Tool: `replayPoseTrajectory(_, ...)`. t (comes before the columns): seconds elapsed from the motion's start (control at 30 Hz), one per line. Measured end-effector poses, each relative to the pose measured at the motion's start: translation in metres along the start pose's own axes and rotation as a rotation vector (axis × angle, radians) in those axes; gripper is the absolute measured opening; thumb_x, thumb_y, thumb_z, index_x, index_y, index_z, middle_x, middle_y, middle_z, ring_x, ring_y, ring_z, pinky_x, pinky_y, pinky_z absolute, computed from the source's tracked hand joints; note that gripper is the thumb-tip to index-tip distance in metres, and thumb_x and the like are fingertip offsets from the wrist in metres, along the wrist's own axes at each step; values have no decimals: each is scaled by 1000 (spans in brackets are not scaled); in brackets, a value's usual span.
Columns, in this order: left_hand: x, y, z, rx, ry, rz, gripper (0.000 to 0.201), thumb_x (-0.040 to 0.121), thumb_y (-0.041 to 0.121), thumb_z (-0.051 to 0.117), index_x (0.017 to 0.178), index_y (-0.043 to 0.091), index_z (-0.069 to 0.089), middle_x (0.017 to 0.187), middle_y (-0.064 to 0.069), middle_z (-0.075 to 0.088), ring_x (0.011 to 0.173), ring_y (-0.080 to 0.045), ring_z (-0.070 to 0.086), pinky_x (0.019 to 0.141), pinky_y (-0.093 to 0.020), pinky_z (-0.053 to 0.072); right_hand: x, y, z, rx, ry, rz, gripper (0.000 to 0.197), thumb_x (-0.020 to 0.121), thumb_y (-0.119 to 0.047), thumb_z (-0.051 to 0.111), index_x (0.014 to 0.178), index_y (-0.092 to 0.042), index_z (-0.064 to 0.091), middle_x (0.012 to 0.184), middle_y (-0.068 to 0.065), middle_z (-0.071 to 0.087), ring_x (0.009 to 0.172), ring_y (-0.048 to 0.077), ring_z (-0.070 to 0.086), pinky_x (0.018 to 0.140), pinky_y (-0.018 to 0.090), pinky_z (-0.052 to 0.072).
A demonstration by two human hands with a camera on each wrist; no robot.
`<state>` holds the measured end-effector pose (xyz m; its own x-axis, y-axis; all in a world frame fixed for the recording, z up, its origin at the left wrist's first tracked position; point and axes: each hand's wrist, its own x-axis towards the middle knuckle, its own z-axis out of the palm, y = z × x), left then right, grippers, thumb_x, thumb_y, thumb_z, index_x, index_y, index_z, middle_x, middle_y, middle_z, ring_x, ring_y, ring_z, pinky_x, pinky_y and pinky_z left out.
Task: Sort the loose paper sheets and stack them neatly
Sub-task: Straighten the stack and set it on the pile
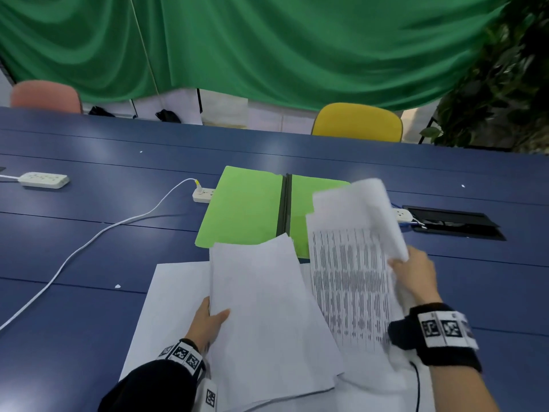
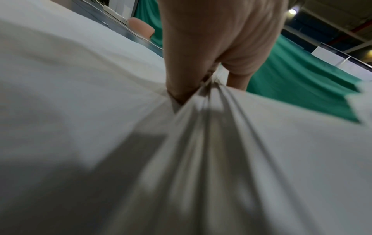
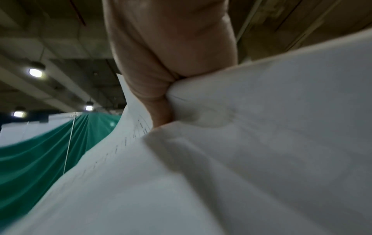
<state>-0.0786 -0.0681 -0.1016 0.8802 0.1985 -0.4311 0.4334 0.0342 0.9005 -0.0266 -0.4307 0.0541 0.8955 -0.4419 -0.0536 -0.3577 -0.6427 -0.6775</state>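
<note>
My left hand (image 1: 212, 318) pinches the left edge of a bundle of blank white sheets (image 1: 267, 316), lifted off the blue table (image 1: 89, 248); the left wrist view shows thumb and fingers (image 2: 187, 79) clamped on several fanned sheet edges (image 2: 211, 143). My right hand (image 1: 411, 273) grips a printed sheet with columns of dark text (image 1: 350, 281), and a blurred white sheet (image 1: 377, 215) curls over above it. In the right wrist view the fingers (image 3: 153, 89) crumple that paper (image 3: 241, 143). Another white sheet (image 1: 169, 292) lies flat beneath.
An open light-green folder (image 1: 246, 209) lies just beyond the papers. A white cable (image 1: 89, 242) runs to a power strip (image 1: 203, 194); another strip (image 1: 44, 179) sits far left. A black cable hatch (image 1: 454, 223) is at right. Yellow (image 1: 356, 123) and pink (image 1: 44, 96) chairs stand behind.
</note>
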Motion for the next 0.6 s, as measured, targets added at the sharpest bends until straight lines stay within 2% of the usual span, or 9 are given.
replayPoseTrajectory(0.1, 1, 2, 1, -1, -13, 8, 56, 88, 1, 58, 137, 8, 33, 130, -12, 51, 105, -25, 53, 89, -36, 46, 0, -27, -29, 300, -13, 1, 35, 89, -9, 59, 123, -1, 53, 102, 13, 60, 89, 29, 55, 78, 41, 49)
replayPoseTrajectory(0.17, 2, 0, -2, -16, -41, 30, 73, 89, 1, 56, 147, 17, 16, 135, -1, 42, 116, -22, 48, 98, -38, 43, -3, -44, -42, 444, -39, -31, 38, 88, -9, 61, 124, -3, 54, 106, 10, 61, 94, 26, 58, 81, 39, 47)
replayPoseTrajectory(0.23, -1, -1, -4, 30, -62, 80, 82, 90, 4, 56, 149, 27, 3, 143, 10, 29, 129, -17, 38, 110, -42, 34, -4, -58, -45, 623, -85, -52, 34, 86, -7, 62, 120, -5, 57, 105, 9, 64, 92, 26, 62, 85, 40, 49)
replayPoseTrajectory(0.3, -2, -2, -6, 102, -71, 133, 77, 90, 9, 58, 147, 31, 12, 146, 13, 27, 135, -14, 33, 114, -42, 29, -3, -68, -32, 749, -153, -36, 31, 85, -1, 62, 115, -5, 59, 106, 12, 65, 92, 27, 62, 87, 44, 50)
replayPoseTrajectory(0.33, -2, -3, -6, 107, -66, 150, 70, 90, 12, 58, 144, 34, 20, 144, 12, 32, 134, -15, 36, 113, -42, 30, -3, -71, -19, 753, -196, -43, 30, 84, 2, 61, 113, -4, 59, 107, 14, 64, 92, 27, 61, 85, 44, 50)
replayPoseTrajectory(0.43, -7, 0, -6, 48, -87, 152, 49, 94, 18, 53, 129, 45, 34, 138, 10, 44, 129, -18, 44, 109, -42, 35, -7, -62, 46, 537, -322, -63, 36, 79, 6, 65, 114, 2, 59, 114, 21, 63, 93, 22, 58, 70, 30, 48)
replayPoseTrajectory(0.5, -10, 8, 0, -26, -111, 131, 35, 97, 36, 44, 125, 53, 33, 138, 14, 42, 128, -16, 44, 109, -42, 34, -18, -46, 95, 379, -385, 14, 44, 76, 4, 68, 118, 2, 56, 115, 19, 64, 96, 23, 60, 72, 27, 47)
replayPoseTrajectory(0.53, -15, 15, 2, -65, -121, 85, 32, 98, 45, 34, 129, 51, 30, 137, 16, 40, 125, -15, 44, 109, -41, 33, -25, -38, 115, 307, -410, 40, 45, 75, 0, 69, 118, 1, 55, 113, 17, 64, 99, 25, 60, 75, 27, 45)
replayPoseTrajectory(0.6, -15, 17, 1, -92, -142, 61, 47, 94, 57, 24, 138, 42, 27, 137, 12, 41, 122, -15, 46, 108, -41, 33, -37, -24, 143, 235, -435, 86, 41, 75, -9, 73, 110, -4, 53, 101, 8, 59, 97, 25, 57, 76, 27, 42)
